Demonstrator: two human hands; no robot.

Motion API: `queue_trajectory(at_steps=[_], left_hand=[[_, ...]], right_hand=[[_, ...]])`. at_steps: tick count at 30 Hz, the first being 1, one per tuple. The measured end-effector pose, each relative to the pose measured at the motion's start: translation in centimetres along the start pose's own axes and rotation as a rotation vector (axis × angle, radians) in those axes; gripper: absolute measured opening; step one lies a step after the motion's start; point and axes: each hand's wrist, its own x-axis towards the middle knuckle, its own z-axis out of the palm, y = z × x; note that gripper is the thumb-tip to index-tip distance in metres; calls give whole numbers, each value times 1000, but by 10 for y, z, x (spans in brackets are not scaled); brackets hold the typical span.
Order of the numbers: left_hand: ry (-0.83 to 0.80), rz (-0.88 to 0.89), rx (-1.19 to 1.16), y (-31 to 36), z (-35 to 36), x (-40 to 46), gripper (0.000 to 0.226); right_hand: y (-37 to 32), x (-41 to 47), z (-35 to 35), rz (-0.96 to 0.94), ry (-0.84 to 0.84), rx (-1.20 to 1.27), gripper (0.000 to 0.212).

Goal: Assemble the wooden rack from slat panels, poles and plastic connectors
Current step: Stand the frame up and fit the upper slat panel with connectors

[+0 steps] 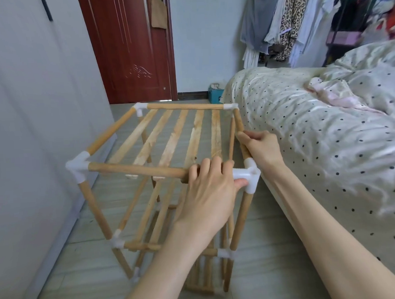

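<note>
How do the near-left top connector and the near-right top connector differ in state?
The near-left top connector already has the front pole seated in it; the near-right top connector has an open socket, with the pole's end stopping short of it. No hand touches the near-left one, while the left hand has its thumb under the near-right one. Both are white plastic and sit on upright poles.

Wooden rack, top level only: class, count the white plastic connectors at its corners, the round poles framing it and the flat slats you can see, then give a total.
White plastic connectors: 4
Round poles: 4
Flat slats: 5
Total: 13
</note>
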Motion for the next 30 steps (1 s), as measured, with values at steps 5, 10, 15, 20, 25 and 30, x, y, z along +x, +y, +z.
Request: queue_trajectory(at_steps=[5, 10, 15, 20, 25, 30], left_hand=[[-38, 49, -16, -12, 6, 4, 24], [-25, 0, -19, -15, 6, 11, 19], [0, -12, -39, -10, 6, 10, 19], [-4, 17, -56, -13, 5, 9, 24], [-20, 11, -64, -15, 5, 9, 33], [-17, -8, -76, -21, -5, 20, 30]], right_hand=[[-10, -12, -6, 53, -216, 281, 21], [-4, -33, 0, 86, -194, 232, 26], [9, -51, 5, -50, -80, 109, 29], [15, -45, 3, 13, -46, 215, 50], [10, -44, 2, 43, -72, 263, 41], [14, -43, 0, 61, -36, 324, 40]])
